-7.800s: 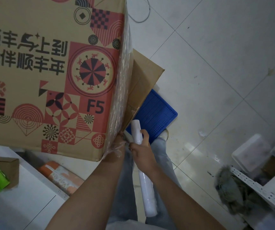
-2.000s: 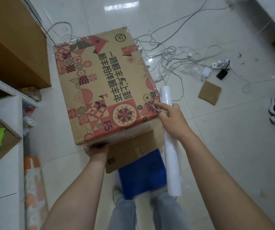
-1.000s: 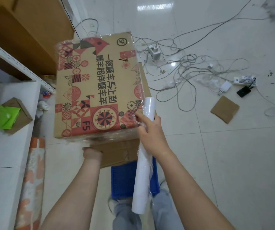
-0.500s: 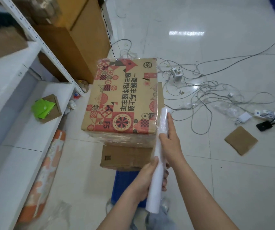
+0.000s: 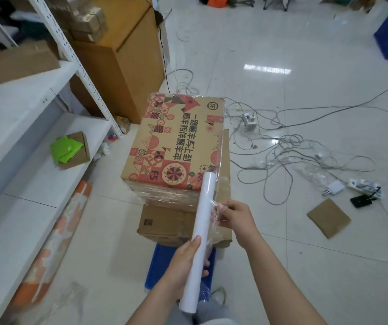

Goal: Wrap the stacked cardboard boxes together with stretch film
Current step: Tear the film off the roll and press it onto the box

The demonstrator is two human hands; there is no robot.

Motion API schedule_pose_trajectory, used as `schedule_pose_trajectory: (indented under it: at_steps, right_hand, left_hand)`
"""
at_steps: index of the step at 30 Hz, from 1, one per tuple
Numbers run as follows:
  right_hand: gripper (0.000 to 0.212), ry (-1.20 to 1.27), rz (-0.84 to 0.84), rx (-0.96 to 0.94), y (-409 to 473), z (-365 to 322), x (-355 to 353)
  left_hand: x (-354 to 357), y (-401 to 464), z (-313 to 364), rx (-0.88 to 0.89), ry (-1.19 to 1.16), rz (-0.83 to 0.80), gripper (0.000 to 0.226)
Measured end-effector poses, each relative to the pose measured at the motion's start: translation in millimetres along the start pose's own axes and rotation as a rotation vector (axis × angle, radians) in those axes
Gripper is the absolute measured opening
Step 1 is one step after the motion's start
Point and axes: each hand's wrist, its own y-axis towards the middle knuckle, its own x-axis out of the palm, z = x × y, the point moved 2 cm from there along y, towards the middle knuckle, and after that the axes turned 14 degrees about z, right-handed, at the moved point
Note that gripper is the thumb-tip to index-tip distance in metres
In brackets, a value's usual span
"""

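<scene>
Left hand [image 5: 183, 266]: clenched round lower part of white stretch-film roll [image 5: 199, 228], frame centre-bottom.
Right hand [image 5: 236, 219]: pinching loose clear film beside roll.
Boxes: printed red-patterned cardboard box [image 5: 174, 146] stacked on plain brown cardboard box [image 5: 165, 224], on blue plastic crate [image 5: 155, 266], mid-frame.
Edges: roll tip at printed box's near right corner.
Room: white shelving [image 5: 36, 127] left; tangled cables [image 5: 282, 148] on floor right.

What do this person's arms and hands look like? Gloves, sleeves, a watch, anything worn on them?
Nothing is worn on them. The left hand and right hand are bare, with no gloves, and no rings show. Both forearms are bare to the picture's edge: no sleeve, watch or wristband in view. Light blue jeans show below.
</scene>
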Motion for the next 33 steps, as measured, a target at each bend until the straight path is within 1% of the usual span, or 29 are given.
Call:
schedule_pose_trajectory:
  at_steps: [2, 4, 7, 10, 12, 14, 16, 18, 21, 23, 25, 27, 28, 30, 31, 33]
  right_hand:
    - [0.021, 0.004, -0.027, 0.003, -6, -2, 2]
    - [0.02, -0.011, -0.016, 0.007, -13, -3, 6]
    - [0.019, -0.031, -0.019, 0.012, -23, -5, 12]
    - [0.01, -0.131, -0.065, -0.011, -31, -3, 25]
    - [0.009, -0.221, -0.063, -0.073, -36, -4, 33]
    - [0.009, -0.265, -0.036, -0.122, -39, -6, 38]
    - [0.014, -0.31, -0.03, -0.143, -44, -6, 43]
    - [0.015, -0.372, -0.075, -0.169, -52, -2, 57]
    - [0.018, -0.5, -0.143, -0.245, -61, 7, 88]
    - [0.017, -0.559, -0.126, -0.275, -62, 11, 102]
    - [0.012, -0.586, -0.093, -0.243, -55, 15, 106]
    - [0.011, -0.687, -0.102, -0.262, -47, 18, 103]
    - [0.011, -0.757, -0.135, -0.298, -43, 18, 100]
    - [0.012, -0.912, -0.261, -0.42, -35, 16, 90]
    - [0.016, -0.988, -0.336, -0.489, -31, 14, 85]
    - [0.019, -1.137, -0.468, -0.565, -20, 13, 71]
  left_hand:
    - [-11, -1, -2, -0.011, 0.019, 0.005, 0.039]
    - [-22, 1, -5, 0.007, 0.074, 0.02, 0.038]
    - [-39, 4, -7, 0.083, 0.2, 0.064, 0.034]
    - [-54, 3, -7, 0.145, 0.278, 0.092, 0.032]
    - [-65, -1, -11, 0.098, 0.247, 0.065, 0.032]
    - [-78, -6, -16, 0.03, 0.125, 0.012, 0.035]
    - [-93, -11, -17, 0.03, 0.091, 0.017, 0.035]
    - [-103, -9, -22, 0.079, 0.223, 0.088, 0.034]
    - [-101, -8, -30, 0.173, 0.518, 0.177, 0.04]
    - [-91, -12, -36, 0.21, 0.658, 0.198, 0.034]
    - [-75, -17, -40, 0.248, 0.743, 0.245, 0.031]
    - [-56, -17, -43, 0.251, 0.815, 0.307, 0.043]
    - [-45, -18, -44, 0.221, 0.862, 0.335, 0.054]
    - [-25, -21, -50, 0.193, 0.959, 0.363, 0.073]
    - [-13, -22, -54, 0.196, 0.996, 0.37, 0.074]
    - [12, -30, -57, 0.245, 1.038, 0.397, 0.061]
